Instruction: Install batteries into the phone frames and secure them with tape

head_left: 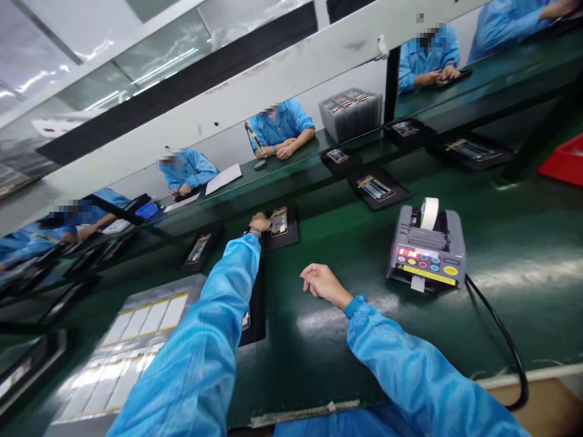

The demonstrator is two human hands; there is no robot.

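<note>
My left hand reaches far forward and grips the near-left edge of a black tray that carries a phone frame on the green belt. My right hand hovers loosely curled over the green work surface, holding nothing that I can see. Under my left forearm lies another black tray, mostly hidden by the blue sleeve.
A grey tape dispenser with a white roll stands to the right, its black cable looping to the front edge. A sheet of white labels lies at left. More black trays ride the belt. People in blue sit across it. A red bin is far right.
</note>
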